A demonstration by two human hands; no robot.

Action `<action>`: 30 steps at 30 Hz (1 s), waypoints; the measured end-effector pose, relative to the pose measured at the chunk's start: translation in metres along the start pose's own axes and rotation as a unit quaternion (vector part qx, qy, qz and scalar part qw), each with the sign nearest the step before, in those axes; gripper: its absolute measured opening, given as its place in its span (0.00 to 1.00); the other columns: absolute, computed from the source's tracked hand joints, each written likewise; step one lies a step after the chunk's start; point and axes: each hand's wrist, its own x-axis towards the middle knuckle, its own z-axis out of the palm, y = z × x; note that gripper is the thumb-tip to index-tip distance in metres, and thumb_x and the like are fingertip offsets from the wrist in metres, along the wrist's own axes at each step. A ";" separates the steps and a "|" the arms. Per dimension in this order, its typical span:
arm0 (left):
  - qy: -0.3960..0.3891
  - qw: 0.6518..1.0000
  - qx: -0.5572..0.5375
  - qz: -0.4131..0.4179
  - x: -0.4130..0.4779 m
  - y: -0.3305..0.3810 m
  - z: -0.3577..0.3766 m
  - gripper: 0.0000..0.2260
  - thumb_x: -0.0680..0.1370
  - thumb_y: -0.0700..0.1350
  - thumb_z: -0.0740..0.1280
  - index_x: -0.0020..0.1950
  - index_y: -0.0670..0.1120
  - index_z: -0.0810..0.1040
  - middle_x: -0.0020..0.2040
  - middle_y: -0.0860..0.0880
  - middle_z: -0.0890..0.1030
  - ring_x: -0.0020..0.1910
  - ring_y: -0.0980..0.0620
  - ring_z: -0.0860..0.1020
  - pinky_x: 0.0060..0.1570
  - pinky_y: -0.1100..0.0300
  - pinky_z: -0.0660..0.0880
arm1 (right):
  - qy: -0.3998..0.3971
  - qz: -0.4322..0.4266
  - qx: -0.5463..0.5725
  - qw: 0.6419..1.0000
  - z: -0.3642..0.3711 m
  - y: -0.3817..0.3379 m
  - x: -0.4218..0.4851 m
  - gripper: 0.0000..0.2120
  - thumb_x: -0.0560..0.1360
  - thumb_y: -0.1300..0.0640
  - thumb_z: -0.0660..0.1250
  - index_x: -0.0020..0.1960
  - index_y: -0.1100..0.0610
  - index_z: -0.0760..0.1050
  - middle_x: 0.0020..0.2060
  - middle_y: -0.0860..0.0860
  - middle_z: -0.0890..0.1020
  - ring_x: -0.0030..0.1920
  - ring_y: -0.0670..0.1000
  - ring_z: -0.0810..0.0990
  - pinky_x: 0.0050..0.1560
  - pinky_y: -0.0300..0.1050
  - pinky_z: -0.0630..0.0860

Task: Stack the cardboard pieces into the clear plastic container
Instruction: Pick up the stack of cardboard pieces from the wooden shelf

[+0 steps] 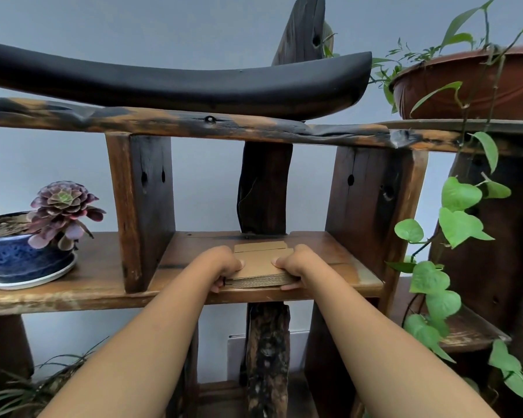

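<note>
A stack of brown cardboard pieces (258,267) lies flat on the middle wooden shelf (329,251), inside a compartment between two dark uprights. My left hand (221,267) grips the stack's left side, thumb on top and fingers under the front corner. My right hand (296,267) grips its right side the same way. A shorter cardboard flap (260,245) shows at the back of the stack. No clear plastic container is in view.
A blue glazed pot with a purple succulent (27,254) stands on the shelf to the left. A trailing green vine (453,224) hangs at the right from a brown pot (471,86) above. A black curved wooden piece (178,82) rests on the top beam.
</note>
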 end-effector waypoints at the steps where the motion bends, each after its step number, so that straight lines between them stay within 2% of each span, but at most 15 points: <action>1: 0.006 1.000 0.001 0.004 -0.003 -0.002 0.002 0.23 0.81 0.55 0.59 0.65 0.37 0.71 0.47 0.41 0.75 0.42 0.45 0.75 0.54 0.52 0.81 | 0.001 0.002 0.006 1.000 0.000 0.002 -0.004 0.17 0.76 0.55 0.71 0.57 0.61 0.67 0.60 0.60 0.71 0.58 0.63 0.77 0.45 0.53 0.84; 4: 0.023 1.000 0.009 0.013 -0.012 -0.006 0.006 0.23 0.81 0.55 0.59 0.64 0.37 0.72 0.47 0.42 0.75 0.43 0.45 0.75 0.53 0.53 0.81 | -0.008 0.003 0.040 0.999 -0.001 0.010 -0.013 0.18 0.76 0.57 0.71 0.61 0.61 0.68 0.59 0.59 0.71 0.58 0.62 0.77 0.47 0.53 0.84; 6: 0.030 0.999 0.009 0.018 -0.020 -0.009 0.010 0.23 0.81 0.56 0.60 0.64 0.37 0.72 0.48 0.41 0.76 0.43 0.45 0.75 0.54 0.52 0.80 | -0.009 -0.002 0.063 0.998 -0.001 0.018 -0.020 0.19 0.76 0.58 0.71 0.62 0.61 0.68 0.58 0.59 0.74 0.56 0.60 0.79 0.42 0.52 0.85; 9: 0.037 0.999 -0.003 0.029 -0.038 -0.014 0.018 0.24 0.80 0.55 0.61 0.66 0.36 0.71 0.56 0.38 0.79 0.46 0.42 0.80 0.56 0.47 0.80 | 0.009 -0.033 0.079 0.996 -0.003 0.034 -0.031 0.20 0.74 0.59 0.73 0.61 0.61 0.68 0.56 0.60 0.77 0.51 0.60 0.82 0.33 0.51 0.84; 11: 0.037 0.999 -0.016 0.036 -0.052 -0.018 0.024 0.25 0.79 0.56 0.62 0.67 0.38 0.70 0.61 0.37 0.78 0.52 0.39 0.82 0.54 0.46 0.81 | 0.017 -0.049 0.110 0.993 -0.005 0.049 -0.037 0.21 0.74 0.60 0.73 0.61 0.61 0.68 0.57 0.59 0.78 0.51 0.60 0.82 0.34 0.51 0.84; 13: 0.025 0.997 -0.065 0.042 -0.063 -0.023 0.033 0.24 0.79 0.55 0.64 0.68 0.41 0.69 0.63 0.39 0.76 0.52 0.40 0.82 0.52 0.47 0.82 | 0.016 -0.057 0.135 0.989 -0.008 0.066 -0.045 0.21 0.73 0.60 0.73 0.62 0.60 0.68 0.57 0.59 0.79 0.51 0.59 0.82 0.36 0.51 0.83; 15: -0.013 0.988 -0.148 0.038 -0.072 -0.030 0.045 0.21 0.79 0.54 0.65 0.66 0.42 0.70 0.55 0.40 0.79 0.49 0.42 0.83 0.50 0.51 0.83 | 0.017 -0.064 0.143 0.987 -0.010 0.083 -0.052 0.22 0.73 0.59 0.74 0.62 0.59 0.67 0.57 0.57 0.79 0.52 0.59 0.81 0.41 0.54 0.84; 17: -0.049 0.975 -0.214 0.036 -0.083 -0.038 0.059 0.19 0.78 0.52 0.68 0.61 0.40 0.72 0.43 0.42 0.81 0.40 0.45 0.84 0.40 0.55 0.84 | 0.024 -0.065 0.139 0.988 -0.015 0.104 -0.061 0.25 0.73 0.58 0.74 0.63 0.59 0.66 0.56 0.56 0.78 0.54 0.57 0.80 0.49 0.58 0.83; 18: -0.054 0.972 -0.227 0.041 -0.085 -0.043 0.064 0.19 0.77 0.51 0.70 0.59 0.39 0.73 0.42 0.41 0.82 0.37 0.46 0.85 0.37 0.56 0.84 | 0.033 -0.067 0.123 0.990 -0.016 0.113 -0.065 0.26 0.73 0.56 0.74 0.64 0.59 0.65 0.55 0.54 0.78 0.53 0.55 0.80 0.49 0.56 0.83; 19: -0.061 0.970 -0.230 0.045 -0.088 -0.048 0.073 0.19 0.76 0.51 0.72 0.57 0.38 0.74 0.43 0.40 0.84 0.37 0.46 0.86 0.37 0.55 0.84 | 0.042 -0.070 0.097 0.992 -0.018 0.125 -0.072 0.26 0.73 0.54 0.74 0.63 0.59 0.63 0.52 0.52 0.78 0.51 0.52 0.79 0.45 0.52 0.81; 21: -0.080 0.968 -0.236 0.044 -0.095 -0.057 0.091 0.17 0.75 0.51 0.73 0.52 0.39 0.75 0.45 0.39 0.86 0.40 0.45 0.87 0.43 0.52 0.85 | 0.056 -0.070 0.059 0.994 -0.020 0.148 -0.085 0.26 0.73 0.51 0.73 0.62 0.57 0.62 0.49 0.49 0.75 0.46 0.48 0.76 0.38 0.43 0.74; 24: -0.109 0.963 -0.243 0.032 -0.107 -0.068 0.124 0.15 0.73 0.51 0.74 0.47 0.41 0.76 0.44 0.40 0.86 0.38 0.46 0.87 0.41 0.53 0.85 | 0.070 -0.059 0.025 0.995 -0.017 0.184 -0.101 0.23 0.74 0.51 0.72 0.58 0.57 0.61 0.54 0.52 0.74 0.52 0.53 0.75 0.48 0.47 0.74; 27: -0.145 0.957 -0.251 0.023 -0.121 -0.081 0.152 0.16 0.73 0.51 0.74 0.49 0.43 0.74 0.49 0.40 0.84 0.41 0.45 0.86 0.39 0.53 0.84 | 0.075 -0.035 0.004 0.997 -0.012 0.215 -0.120 0.23 0.74 0.52 0.72 0.58 0.60 0.62 0.54 0.54 0.74 0.56 0.57 0.76 0.55 0.56 0.79; 28: -0.160 0.954 -0.253 0.026 -0.123 -0.085 0.162 0.16 0.74 0.51 0.74 0.50 0.42 0.74 0.51 0.39 0.84 0.43 0.45 0.86 0.41 0.53 0.84 | 0.076 -0.031 -0.011 0.997 -0.011 0.225 -0.126 0.23 0.74 0.52 0.71 0.59 0.61 0.63 0.55 0.55 0.74 0.57 0.58 0.76 0.56 0.56 0.79; 30: -0.193 0.948 -0.249 0.038 -0.129 -0.094 0.181 0.14 0.75 0.50 0.73 0.53 0.42 0.76 0.53 0.39 0.84 0.47 0.44 0.85 0.46 0.51 0.84 | 0.082 -0.011 -0.040 0.996 -0.007 0.245 -0.143 0.24 0.75 0.51 0.71 0.62 0.63 0.65 0.59 0.57 0.76 0.60 0.58 0.76 0.57 0.51 0.75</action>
